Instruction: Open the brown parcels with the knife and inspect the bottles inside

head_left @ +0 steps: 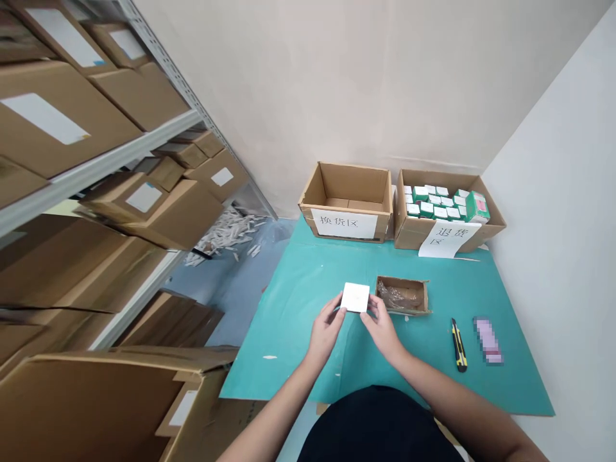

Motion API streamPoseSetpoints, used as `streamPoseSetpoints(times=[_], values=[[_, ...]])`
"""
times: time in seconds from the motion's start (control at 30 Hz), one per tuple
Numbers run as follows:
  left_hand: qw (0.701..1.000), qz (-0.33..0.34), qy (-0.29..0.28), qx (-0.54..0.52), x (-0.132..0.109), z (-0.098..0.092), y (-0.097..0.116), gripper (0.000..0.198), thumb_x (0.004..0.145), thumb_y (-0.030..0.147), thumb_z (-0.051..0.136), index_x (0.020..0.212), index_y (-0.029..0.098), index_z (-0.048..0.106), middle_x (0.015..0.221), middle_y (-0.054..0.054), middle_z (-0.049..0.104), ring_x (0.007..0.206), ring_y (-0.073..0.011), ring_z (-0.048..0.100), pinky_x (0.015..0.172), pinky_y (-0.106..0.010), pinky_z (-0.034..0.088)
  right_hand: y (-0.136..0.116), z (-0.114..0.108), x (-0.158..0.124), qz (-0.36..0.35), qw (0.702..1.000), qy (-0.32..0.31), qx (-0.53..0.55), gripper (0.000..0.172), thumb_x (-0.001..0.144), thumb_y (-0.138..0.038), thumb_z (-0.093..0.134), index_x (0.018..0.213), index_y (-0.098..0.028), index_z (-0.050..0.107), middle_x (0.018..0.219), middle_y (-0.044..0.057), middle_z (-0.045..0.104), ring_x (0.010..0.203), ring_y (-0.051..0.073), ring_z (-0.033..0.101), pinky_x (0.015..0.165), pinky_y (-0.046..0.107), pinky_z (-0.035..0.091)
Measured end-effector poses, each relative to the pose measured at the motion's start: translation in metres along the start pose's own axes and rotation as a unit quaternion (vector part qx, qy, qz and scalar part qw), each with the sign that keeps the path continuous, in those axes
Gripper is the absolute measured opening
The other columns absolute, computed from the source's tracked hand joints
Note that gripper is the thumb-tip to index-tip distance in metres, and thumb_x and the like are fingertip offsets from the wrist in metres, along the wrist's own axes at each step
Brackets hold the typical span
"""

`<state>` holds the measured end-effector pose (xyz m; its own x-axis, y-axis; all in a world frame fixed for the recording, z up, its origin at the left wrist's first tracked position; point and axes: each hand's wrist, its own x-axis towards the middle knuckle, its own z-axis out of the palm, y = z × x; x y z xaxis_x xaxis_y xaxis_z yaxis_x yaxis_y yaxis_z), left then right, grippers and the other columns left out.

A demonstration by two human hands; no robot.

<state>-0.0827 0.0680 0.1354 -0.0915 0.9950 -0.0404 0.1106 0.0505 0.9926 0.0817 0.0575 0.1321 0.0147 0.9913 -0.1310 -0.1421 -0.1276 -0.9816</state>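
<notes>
Between my two hands is a small white box (355,297), held above the green tabletop (298,333). My left hand (328,327) grips its left side, thumb at the near corner. On the right edge, my right hand (382,324) closes on it the same way. Just beyond my right hand stands a small open cardboard box (404,312) with crumpled clear plastic wrap (397,297) inside. What is printed on the white box, if anything, cannot be made out.
At the table's back are an open carton (346,223) with a paper label and a carton (407,237) holding several green-and-white boxes (440,204). A yellow-black utility knife (459,346) and a blurred pink item (488,340) lie at right. Shelves (129,154) of cartons stand left.
</notes>
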Motion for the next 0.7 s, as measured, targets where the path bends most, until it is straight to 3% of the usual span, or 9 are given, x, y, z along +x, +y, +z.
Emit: streamPoseSetpoints(times=[0.23, 0.47, 0.6, 0.7], values=[[0.995, 0.094, 0.020, -0.026, 0.098, 0.017, 0.071, 0.052, 0.087, 0.051, 0.067, 0.131, 0.022, 0.068, 0.136, -0.011, 0.067, 0.125, -0.0270, 0.063, 0.106, -0.041, 0.051, -0.081, 0.005, 0.098, -0.112, 0.993, -0.002, -0.039, 0.052, 0.088, -0.049, 0.067, 0.131, -0.024, 0.053, 0.139, 0.012, 0.061, 0.128, 0.026, 0.059, 0.110, 0.045, 0.049], [0.978, 0.171, -0.022, -0.116, 0.230, 0.049, 0.129, 0.048, 0.088, 0.039, 0.065, 0.132, 0.020, 0.066, 0.135, -0.010, 0.068, 0.124, -0.0259, 0.063, 0.109, -0.041, 0.048, -0.149, -0.008, 0.226, -0.210, 0.971, 0.000, -0.112, 0.051, 0.091, -0.049, 0.063, 0.134, -0.024, 0.052, 0.141, 0.012, 0.060, 0.128, 0.026, 0.059, 0.110, 0.045, 0.049], [0.971, 0.173, -0.049, -0.156, 0.306, 0.071, 0.139, 0.047, 0.087, 0.037, 0.065, 0.130, 0.019, 0.066, 0.134, -0.012, 0.068, 0.123, -0.0272, 0.063, 0.105, -0.042, 0.050, -0.164, -0.017, 0.302, -0.246, 0.959, 0.015, -0.138, 0.051, 0.092, -0.046, 0.060, 0.136, -0.023, 0.052, 0.142, 0.013, 0.058, 0.130, 0.025, 0.058, 0.112, 0.043, 0.047], [0.971, 0.153, -0.057, -0.176, 0.350, 0.087, 0.125, 0.047, 0.084, 0.035, 0.067, 0.128, 0.018, 0.067, 0.133, -0.012, 0.068, 0.123, -0.0277, 0.063, 0.105, -0.042, 0.050, -0.156, -0.025, 0.346, -0.227, 0.962, 0.030, -0.147, 0.051, 0.090, -0.043, 0.060, 0.136, -0.021, 0.052, 0.142, 0.015, 0.059, 0.129, 0.026, 0.057, 0.113, 0.044, 0.045]])
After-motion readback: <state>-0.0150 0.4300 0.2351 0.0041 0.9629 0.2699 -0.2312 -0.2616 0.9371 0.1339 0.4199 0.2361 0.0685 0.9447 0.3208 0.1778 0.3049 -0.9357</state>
